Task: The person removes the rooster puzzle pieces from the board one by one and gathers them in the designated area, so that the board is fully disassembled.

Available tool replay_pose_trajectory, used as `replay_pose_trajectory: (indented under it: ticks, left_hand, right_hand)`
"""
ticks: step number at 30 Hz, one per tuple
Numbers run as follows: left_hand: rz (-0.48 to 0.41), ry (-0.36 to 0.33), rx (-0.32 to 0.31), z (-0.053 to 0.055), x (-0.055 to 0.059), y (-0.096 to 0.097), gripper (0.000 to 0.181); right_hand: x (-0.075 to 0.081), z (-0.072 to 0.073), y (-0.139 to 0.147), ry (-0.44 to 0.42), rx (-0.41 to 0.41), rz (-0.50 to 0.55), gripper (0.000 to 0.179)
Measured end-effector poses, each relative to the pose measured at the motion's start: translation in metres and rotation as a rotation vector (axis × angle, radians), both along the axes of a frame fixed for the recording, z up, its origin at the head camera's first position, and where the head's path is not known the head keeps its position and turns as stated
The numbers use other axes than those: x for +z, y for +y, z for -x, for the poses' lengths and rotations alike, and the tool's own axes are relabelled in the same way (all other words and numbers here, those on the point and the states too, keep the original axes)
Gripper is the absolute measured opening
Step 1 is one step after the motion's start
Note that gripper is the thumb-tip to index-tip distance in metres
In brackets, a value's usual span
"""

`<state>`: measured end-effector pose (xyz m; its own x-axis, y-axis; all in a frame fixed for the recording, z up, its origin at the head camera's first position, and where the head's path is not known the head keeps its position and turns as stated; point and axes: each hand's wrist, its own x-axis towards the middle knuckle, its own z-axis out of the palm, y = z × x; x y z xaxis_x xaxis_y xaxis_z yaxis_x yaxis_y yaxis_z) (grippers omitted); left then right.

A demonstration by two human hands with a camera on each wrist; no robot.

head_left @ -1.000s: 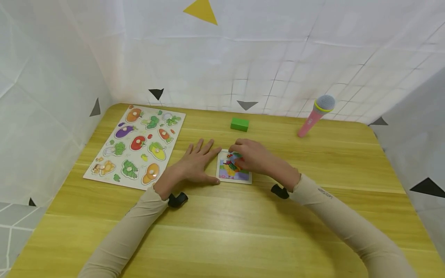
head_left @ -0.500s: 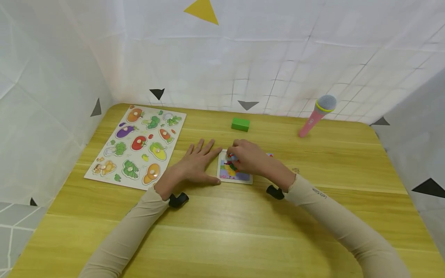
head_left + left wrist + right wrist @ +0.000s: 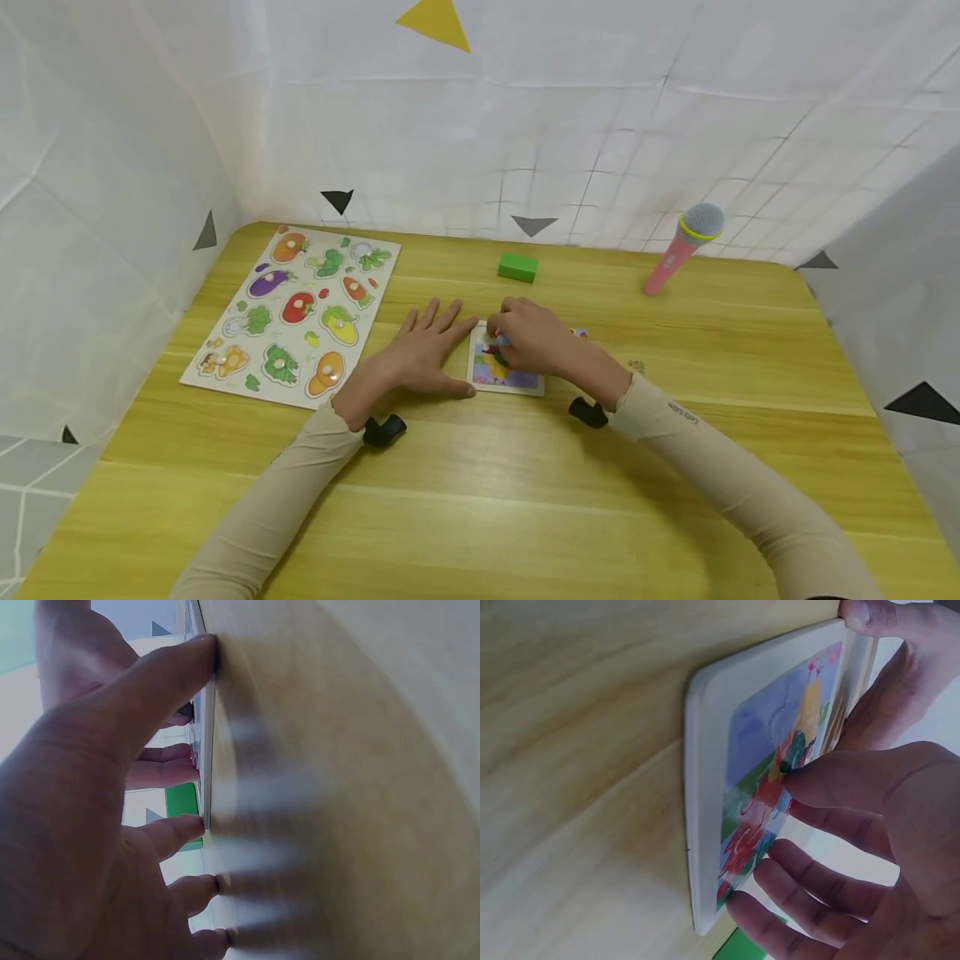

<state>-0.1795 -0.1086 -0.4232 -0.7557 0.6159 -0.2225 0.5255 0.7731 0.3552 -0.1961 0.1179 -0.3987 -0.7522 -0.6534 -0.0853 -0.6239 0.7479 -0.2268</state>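
A small jigsaw puzzle board (image 3: 504, 389) with a cream rim and a colourful picture lies mid-table. My left hand (image 3: 414, 360) lies flat at its left side with fingers spread; thumb and index fingertip meet the board's edge. Over the upper right of the picture, my right hand (image 3: 531, 336) curls down, pinching a puzzle piece (image 3: 500, 340) that its fingers partly cover. Up close in the right wrist view, the thumb and fingertips rest on the bright printed surface (image 3: 757, 799). Past the right wrist, a small coloured piece (image 3: 581, 333) shows on the table, partly hidden.
A vegetable peg puzzle (image 3: 300, 308) lies at the left of the wooden table (image 3: 480, 500). Behind the hands sits a green block (image 3: 517, 267). A pink toy microphone (image 3: 678, 250) is at the back right. White printed cloth (image 3: 480, 133) hangs along the back and sides.
My right hand has shifted slightly left over the picture, uncovering the small coloured piece behind its wrist. My left hand and the board have stayed put.
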Motion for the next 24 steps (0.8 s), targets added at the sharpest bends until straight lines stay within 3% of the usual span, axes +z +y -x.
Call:
replay_pose_trajectory:
  ticks: [24]
  left_hand:
    - [0.001, -0.017, 0.000, 0.0009, -0.0011, -0.0013, 0.106]
  right_hand:
    - [0.0005, -0.0045, -0.0025, 0.031, -0.017, 0.021, 0.020]
